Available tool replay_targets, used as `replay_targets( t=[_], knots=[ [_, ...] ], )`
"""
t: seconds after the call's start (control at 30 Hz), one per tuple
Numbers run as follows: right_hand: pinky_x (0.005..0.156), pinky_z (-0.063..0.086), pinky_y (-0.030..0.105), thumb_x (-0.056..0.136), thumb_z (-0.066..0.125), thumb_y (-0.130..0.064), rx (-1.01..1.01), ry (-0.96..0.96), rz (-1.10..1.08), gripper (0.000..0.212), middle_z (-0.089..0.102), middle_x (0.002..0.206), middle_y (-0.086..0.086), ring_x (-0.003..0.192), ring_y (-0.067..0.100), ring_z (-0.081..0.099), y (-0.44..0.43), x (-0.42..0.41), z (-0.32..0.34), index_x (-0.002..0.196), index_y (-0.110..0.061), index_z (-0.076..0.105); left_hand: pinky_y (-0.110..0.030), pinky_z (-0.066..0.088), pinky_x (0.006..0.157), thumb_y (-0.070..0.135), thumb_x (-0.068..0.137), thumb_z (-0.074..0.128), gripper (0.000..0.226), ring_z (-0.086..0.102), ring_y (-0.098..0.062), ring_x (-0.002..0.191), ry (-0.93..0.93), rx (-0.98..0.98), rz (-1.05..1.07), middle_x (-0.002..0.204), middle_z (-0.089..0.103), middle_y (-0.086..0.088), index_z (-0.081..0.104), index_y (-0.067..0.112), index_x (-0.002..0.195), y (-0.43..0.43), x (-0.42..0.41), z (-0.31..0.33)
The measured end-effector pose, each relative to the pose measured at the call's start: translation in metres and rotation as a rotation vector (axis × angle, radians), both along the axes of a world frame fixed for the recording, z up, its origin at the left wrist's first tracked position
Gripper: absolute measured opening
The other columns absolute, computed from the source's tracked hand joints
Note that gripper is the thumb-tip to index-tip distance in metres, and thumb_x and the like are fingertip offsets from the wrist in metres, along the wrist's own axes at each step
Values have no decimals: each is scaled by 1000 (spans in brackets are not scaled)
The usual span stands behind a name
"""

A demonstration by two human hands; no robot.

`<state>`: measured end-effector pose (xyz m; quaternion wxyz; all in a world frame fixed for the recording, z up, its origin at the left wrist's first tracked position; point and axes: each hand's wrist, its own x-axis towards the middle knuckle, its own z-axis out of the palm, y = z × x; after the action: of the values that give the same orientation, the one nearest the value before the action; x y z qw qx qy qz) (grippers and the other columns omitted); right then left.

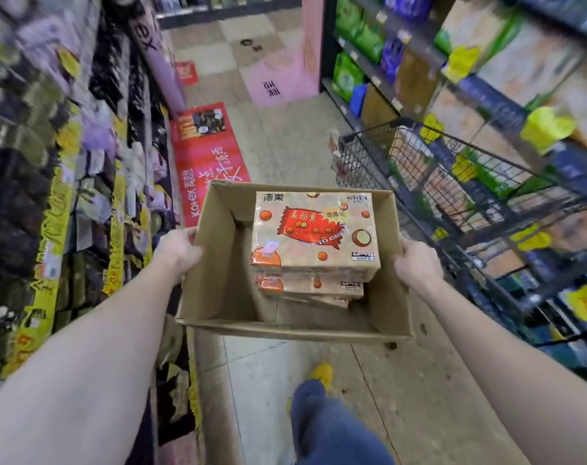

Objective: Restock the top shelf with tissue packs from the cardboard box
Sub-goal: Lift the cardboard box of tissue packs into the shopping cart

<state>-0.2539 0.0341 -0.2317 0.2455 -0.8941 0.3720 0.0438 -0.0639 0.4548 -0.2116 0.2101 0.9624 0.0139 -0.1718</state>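
Both hands carry the load in a shop aisle: the left hand (178, 248) grasps the left wall of the box (215, 263), and the right hand (418, 263) grasps the right wall, holding it off the floor. Inside, at least three packs (314, 229) lie stacked flat against the right side, printed faces up, long axis running side to side across the box; the left half is bare. None is being shelved, so the restocking looks unfinished. A wire cart (453, 182) stands beyond, beside the stocked shelves (486, 62).
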Motion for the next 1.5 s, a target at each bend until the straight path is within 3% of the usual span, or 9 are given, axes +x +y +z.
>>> replay_targets(
  t=[0.27, 0.4, 0.57, 0.7, 0.83, 1.07, 1.23, 1.33, 1.5],
  knots=[
    [70, 53, 36, 90, 56, -16, 13, -78, 52, 22, 71, 93, 10, 89, 34, 64, -61, 118, 56, 102, -21, 72, -31, 51, 77, 15, 86, 70, 39, 67, -30, 93, -74, -59, -8, 104, 75, -11, 74, 27, 124, -61, 119, 50],
    [72, 54, 36, 89, 58, -15, -7, -90, 55, 25, 72, 94, 11, 88, 33, 63, -85, 168, 77, 107, -22, 74, -30, 50, 83, 16, 84, 72, 43, 69, -34, 106, -111, -43, -42, 114, 76, -13, 74, 24, 126, -87, 173, 74],
    [75, 50, 34, 90, 62, -12, -39, -79, 36, 25, 72, 95, 17, 94, 37, 67, -115, 220, 101, 111, -13, 75, -29, 56, 74, 18, 80, 72, 41, 72, -28, 84, -90, -57, -90, 97, 76, -11, 70, 32, 118, -116, 239, 103],
    [72, 51, 34, 88, 63, -12, -70, -65, -5, 17, 74, 97, 19, 92, 38, 67, -132, 259, 121, 99, -10, 75, -25, 54, 64, 15, 83, 76, 46, 71, -21, 74, -99, -64, -152, 93, 74, -7, 73, 19, 128, -140, 300, 124],
    [70, 52, 34, 87, 64, -14, -112, -44, -68, 18, 74, 93, 16, 87, 35, 68, -143, 288, 140, 100, -16, 76, -26, 50, 78, 25, 79, 78, 57, 70, -31, 98, -104, -65, -261, 117, 73, -14, 69, 17, 135, -171, 364, 140],
    [61, 41, 30, 90, 68, -15, -120, -57, -294, 10, 73, 98, 18, 78, 28, 58, -158, 306, 161, 97, -12, 75, -20, 49, 36, -6, 87, 66, 38, 64, -17, 61, -14, -263, -442, 78, 67, -6, 72, 11, 121, -248, 458, 168],
    [72, 47, 33, 88, 67, -13, -111, -122, -424, 29, 73, 109, 17, 94, 34, 65, -160, 293, 177, 115, -22, 75, -35, 62, 52, -7, 87, 63, 44, 70, -26, 68, 41, -353, -583, 94, 75, -18, 71, 9, 127, -310, 496, 174],
    [73, 50, 33, 89, 67, -13, -109, -156, -489, 46, 73, 119, 13, 103, 34, 67, -165, 278, 181, 132, -27, 68, -31, 59, 44, -7, 88, 63, 45, 68, -24, 62, 46, -387, -667, 87, 73, -13, 70, 11, 129, -347, 502, 171],
    [73, 58, 39, 92, 68, -17, -91, -92, -618, 30, 76, 106, 11, 87, 28, 69, -181, 248, 181, 121, -23, 74, -27, 57, 43, -7, 90, 63, 44, 69, -21, 65, 100, -385, -794, 79, 70, -2, 69, 19, 124, -405, 495, 161]
  ],
)
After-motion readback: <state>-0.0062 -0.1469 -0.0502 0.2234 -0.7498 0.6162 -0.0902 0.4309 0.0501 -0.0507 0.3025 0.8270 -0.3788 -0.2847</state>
